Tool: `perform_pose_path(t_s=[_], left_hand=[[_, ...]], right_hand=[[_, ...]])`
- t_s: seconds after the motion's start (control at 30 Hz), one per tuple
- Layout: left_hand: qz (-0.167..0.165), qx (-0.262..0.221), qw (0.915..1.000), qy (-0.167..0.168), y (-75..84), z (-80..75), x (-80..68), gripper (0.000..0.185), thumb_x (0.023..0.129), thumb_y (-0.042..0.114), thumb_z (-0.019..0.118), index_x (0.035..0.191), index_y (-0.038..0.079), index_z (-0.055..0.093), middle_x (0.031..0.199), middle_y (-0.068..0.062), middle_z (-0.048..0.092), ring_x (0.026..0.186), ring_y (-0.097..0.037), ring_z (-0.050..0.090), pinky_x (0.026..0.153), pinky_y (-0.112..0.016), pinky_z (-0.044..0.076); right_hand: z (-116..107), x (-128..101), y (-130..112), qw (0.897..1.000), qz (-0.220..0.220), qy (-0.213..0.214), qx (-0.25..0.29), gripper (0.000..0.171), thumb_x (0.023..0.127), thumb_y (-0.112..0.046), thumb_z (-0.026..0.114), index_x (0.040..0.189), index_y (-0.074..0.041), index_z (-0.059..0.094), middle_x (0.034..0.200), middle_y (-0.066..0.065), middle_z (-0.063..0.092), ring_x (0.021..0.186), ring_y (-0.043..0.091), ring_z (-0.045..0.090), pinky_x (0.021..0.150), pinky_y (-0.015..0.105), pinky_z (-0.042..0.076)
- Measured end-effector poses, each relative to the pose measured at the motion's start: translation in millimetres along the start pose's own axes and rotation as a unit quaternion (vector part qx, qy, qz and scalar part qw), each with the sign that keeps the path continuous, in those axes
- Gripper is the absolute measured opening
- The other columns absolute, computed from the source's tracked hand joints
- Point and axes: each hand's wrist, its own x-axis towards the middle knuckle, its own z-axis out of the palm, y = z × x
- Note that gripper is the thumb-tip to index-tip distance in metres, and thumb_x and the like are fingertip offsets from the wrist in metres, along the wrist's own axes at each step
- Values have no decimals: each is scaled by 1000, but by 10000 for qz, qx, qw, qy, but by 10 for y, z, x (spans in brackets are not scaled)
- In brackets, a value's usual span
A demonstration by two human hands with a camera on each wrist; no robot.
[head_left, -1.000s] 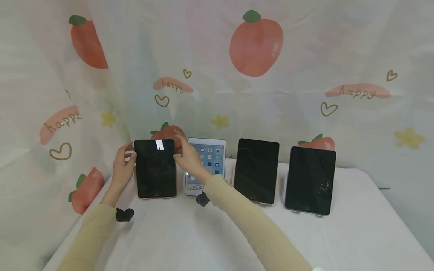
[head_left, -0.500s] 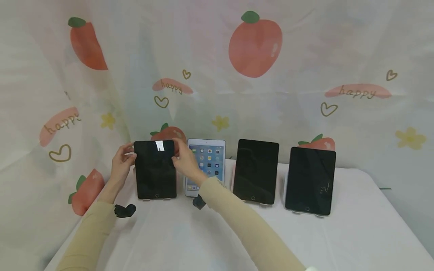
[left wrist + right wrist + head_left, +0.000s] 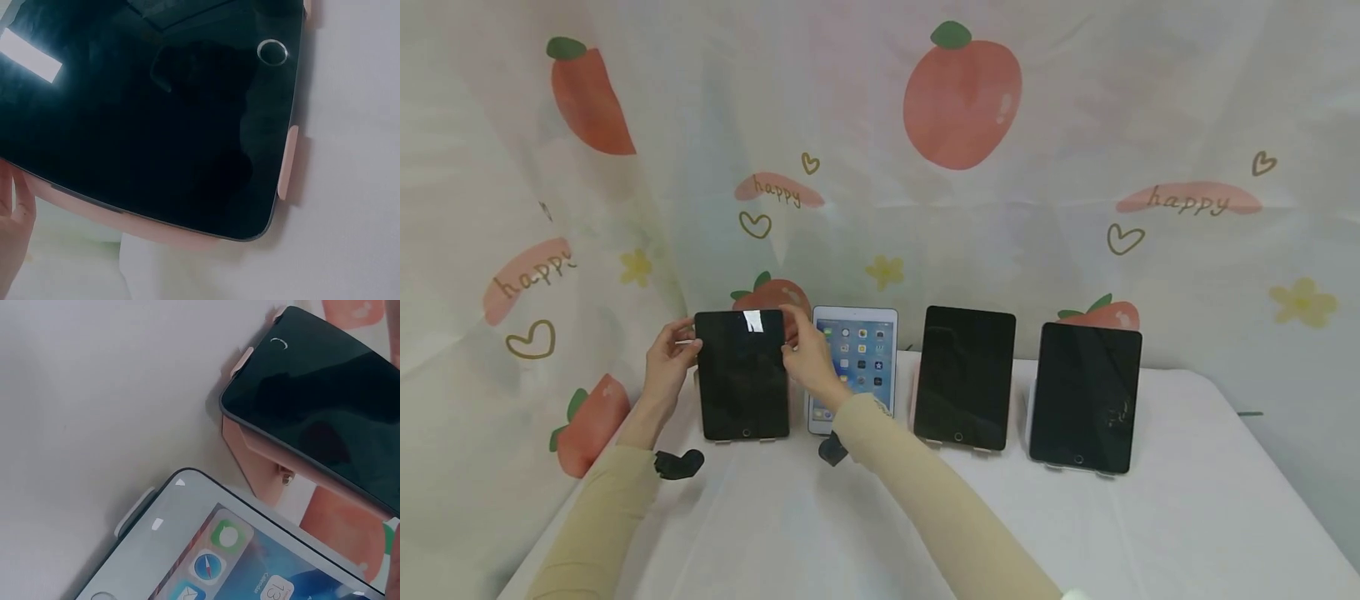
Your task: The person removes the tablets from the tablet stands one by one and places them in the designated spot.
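A tablet with a black, dark screen (image 3: 743,375) leans upright on a pink stand (image 3: 265,453) at the left end of a row. My left hand (image 3: 666,367) holds its upper left edge, thumb at the front rim and fingers going behind. On the opposite edge my right hand (image 3: 811,358) pinches the upper right side, its fingertips partly hidden behind the tablet. The stand's small pink lip (image 3: 288,164) supports the bottom edge by the round home button (image 3: 272,52). Beside it stands a white tablet (image 3: 865,333) with a lit screen of app icons, partly covered by my right hand and wrist.
Two more dark-screened tablets, one at the middle right (image 3: 966,379) and one farther right (image 3: 1086,398), lean on stands. All stand on a white-covered table (image 3: 1195,517). A fruit-printed curtain (image 3: 1045,108) hangs behind and at the left.
My right hand's raised finger has come down to the tablet's upper right edge, and its forearm has shifted slightly left. The left hand keeps its place; the tablets stay where they were.
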Motion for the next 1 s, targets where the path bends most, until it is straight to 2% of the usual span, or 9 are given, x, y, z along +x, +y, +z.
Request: perform_pose_path(t_s=[0.23, 0.43, 0.73, 0.87, 1.0], left_hand=[[-28, -230, 9997, 94, 21, -3, -24, 39, 95, 6, 56, 134, 7, 49, 95, 13, 49, 81, 4, 53, 69, -8, 49], [-42, -334, 9992, 201, 58, -16, -40, 39, 93, 6, 59, 132, 8, 53, 93, 13, 51, 80, 4, 54, 69, -9, 50], [-62, -1038, 9945, 101, 114, -58, -122, 33, 92, 4, 61, 123, 16, 59, 92, 9, 54, 80, -1, 56, 69, -11, 52], [52, -1194, 9928, -2, 151, -77, -168, 33, 92, 5, 61, 121, 20, 60, 93, 9, 55, 80, -2, 56, 70, -11, 52], [164, -1424, 9897, -23, 202, -94, -200, 33, 92, 3, 60, 121, 18, 61, 93, 8, 56, 79, -3, 56, 70, -12, 52]], right_hand=[[-3, -30, -28, 9998, 142, 32, 122, 61, 88, 6, 57, 138, -25, 43, 102, 8, 59, 86, 15, 56, 74, 22, 48], [-16, -41, -30, 9996, 5, 3, 285, 62, 87, 9, 56, 138, -24, 44, 99, 8, 58, 83, 15, 56, 70, 21, 47], [-97, -66, -22, 9984, -297, -164, 460, 60, 86, 10, 57, 135, -22, 46, 96, 9, 57, 81, 15, 56, 71, 20, 48], [-126, -85, -34, 9979, -400, -135, 495, 59, 86, 10, 57, 134, -21, 46, 95, 10, 57, 79, 15, 55, 69, 20, 47], [-149, -106, -62, 9969, -514, -138, 576, 58, 86, 10, 57, 134, -21, 46, 96, 12, 58, 80, 15, 55, 67, 19, 47]])
